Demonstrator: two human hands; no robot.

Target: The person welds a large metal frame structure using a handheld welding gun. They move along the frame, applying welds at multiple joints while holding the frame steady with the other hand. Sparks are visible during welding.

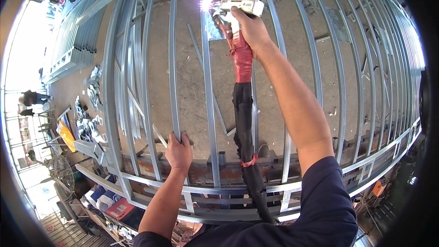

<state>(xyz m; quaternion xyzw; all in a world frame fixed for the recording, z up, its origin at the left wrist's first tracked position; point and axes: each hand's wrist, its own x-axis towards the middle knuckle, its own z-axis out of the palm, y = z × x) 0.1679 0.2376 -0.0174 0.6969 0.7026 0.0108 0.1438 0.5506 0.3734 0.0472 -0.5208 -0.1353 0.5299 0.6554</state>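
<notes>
- Burn risk: right grip (253, 32) ungloved, near the sparks (208, 2); flying spatter would likely cause it.
- Snag risk: ragged black cable sleeve (243, 114) runs down over the metal frame; a catch could tug the welding torch (241, 59) off its spot.
- Shift risk: if the left-hand bar (173, 55) slips, alignment may suffer.
- Torch: upper centre, sparks at its left, on the neighbouring bar (208, 100).
- Right grip wrapped around torch, thumb against white box; arm reaching far forward.
- Left grip (178, 155) clasping left-hand bar low down, forearm angled up from lower edge.
</notes>
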